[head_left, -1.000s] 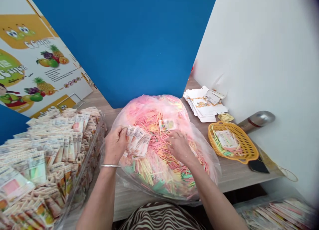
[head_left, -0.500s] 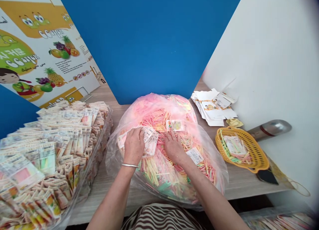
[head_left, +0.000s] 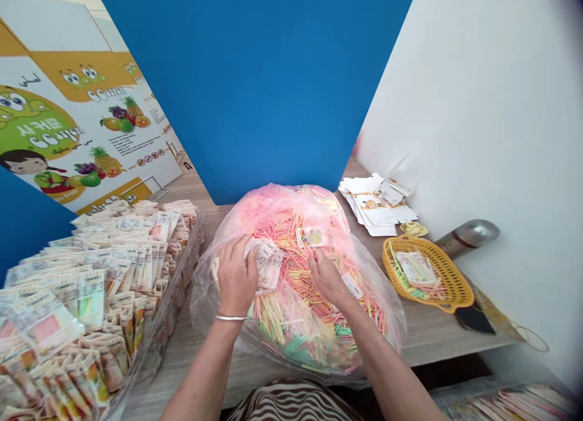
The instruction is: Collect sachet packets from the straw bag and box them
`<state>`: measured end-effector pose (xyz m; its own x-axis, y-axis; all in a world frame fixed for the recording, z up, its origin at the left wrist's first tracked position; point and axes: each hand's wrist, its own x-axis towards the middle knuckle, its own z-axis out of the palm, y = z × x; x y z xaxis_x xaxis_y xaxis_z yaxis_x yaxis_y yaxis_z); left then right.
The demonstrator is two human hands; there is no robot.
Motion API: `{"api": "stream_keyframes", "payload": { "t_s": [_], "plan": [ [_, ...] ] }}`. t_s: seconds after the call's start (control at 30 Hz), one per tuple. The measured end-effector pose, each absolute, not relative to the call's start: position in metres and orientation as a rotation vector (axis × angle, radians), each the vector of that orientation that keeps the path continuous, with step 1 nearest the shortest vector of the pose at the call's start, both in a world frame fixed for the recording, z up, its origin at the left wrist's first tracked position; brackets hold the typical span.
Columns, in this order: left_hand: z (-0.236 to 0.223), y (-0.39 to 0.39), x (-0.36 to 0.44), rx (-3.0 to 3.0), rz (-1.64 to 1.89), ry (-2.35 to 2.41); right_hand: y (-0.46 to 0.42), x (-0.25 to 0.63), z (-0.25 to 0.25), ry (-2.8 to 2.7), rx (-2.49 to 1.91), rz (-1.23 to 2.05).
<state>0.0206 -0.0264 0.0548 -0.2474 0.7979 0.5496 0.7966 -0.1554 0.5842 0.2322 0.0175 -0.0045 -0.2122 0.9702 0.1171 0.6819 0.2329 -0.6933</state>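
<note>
On the wooden tabletop (head_left: 194, 354), a large clear plastic bag (head_left: 204, 305) slumps open between the person's forearms, heaped with thin pink, yellow and green sticks (head_left: 291, 324). The left hand (head_left: 237, 276) sits at the bag's middle, its fingers curled together and clamped on a strip of white printed paper sachets (head_left: 268, 264), which hangs beside the thumb side of the hand. The right hand (head_left: 328, 278) lies just beside it on the sticks, its fingers (head_left: 315, 266) slightly apart, with a single printed sachet (head_left: 313, 237) just beyond the fingertips and a small white label (head_left: 351, 285) by the wrist. The bag's left edge nearly meets a clear-walled tray (head_left: 180, 269) packed with filled sachets, leaving only a narrow lane of table. More room opens to the right, where the bag stands apart from a yellow woven plastic basket (head_left: 428, 275) and a stack of flat white cartons (head_left: 378, 205). A blue panel (head_left: 250, 75) closes off the far side, while the bag's near edge bulges toward the table's front edge, close to the person's striped top (head_left: 291, 403).
</note>
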Motion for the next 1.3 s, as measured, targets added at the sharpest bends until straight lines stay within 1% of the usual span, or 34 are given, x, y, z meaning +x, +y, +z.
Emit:
{"api": "stream_keyframes", "payload": {
  "t_s": [0.07, 0.17, 0.23, 0.3, 0.33, 0.47, 0.57, 0.63, 0.67, 0.77, 0.83, 1.0, 1.3],
  "plan": [
    [0.060, -0.033, 0.042, 1.709, 1.517, 1.801, 0.010, 0.237, 0.004, -1.839, -1.344, 0.931],
    [0.059, -0.036, 0.080, 1.136, 1.491, 1.426, -0.004, 0.243, 0.014, -1.703, -1.106, 1.283],
    [0.053, -0.034, 0.101, 0.862, 1.415, 1.243, -0.011, 0.245, 0.017, -1.662, -0.990, 1.478],
    [0.045, -0.029, 0.114, 0.730, 1.322, 1.118, -0.016, 0.246, 0.017, -1.654, -0.932, 1.581],
    [0.042, -0.027, 0.118, 0.699, 1.288, 1.081, -0.017, 0.245, 0.016, -1.661, -0.924, 1.576],
    [0.037, -0.025, 0.128, 0.665, 1.246, 1.044, -0.016, 0.241, 0.008, -1.677, -0.999, 1.297],
    [0.038, -0.030, 0.137, 0.576, 1.370, 0.979, -0.016, 0.236, 0.003, -1.571, -1.079, 1.098],
    [0.036, -0.034, 0.146, 0.412, 1.442, 0.953, -0.017, 0.233, -0.001, -1.463, -1.099, 0.984],
    [0.035, -0.036, 0.150, 0.313, 1.406, 0.929, -0.018, 0.232, -0.002, -1.418, -1.108, 0.923],
    [0.028, -0.039, 0.160, 0.056, 1.154, 0.821, -0.021, 0.231, -0.006, -1.363, -1.165, 0.733],
    [0.025, -0.039, 0.163, -0.026, 1.095, 0.784, -0.024, 0.232, -0.008, -1.353, -1.220, 0.630],
    [0.022, -0.037, 0.165, -0.027, 1.080, 0.771, -0.028, 0.236, -0.011, -1.345, -1.254, 0.566],
    [0.026, -0.038, 0.166, -0.045, 1.105, 0.764, -0.031, 0.240, -0.008, -1.500, -1.302, 0.417]
  ]
}}
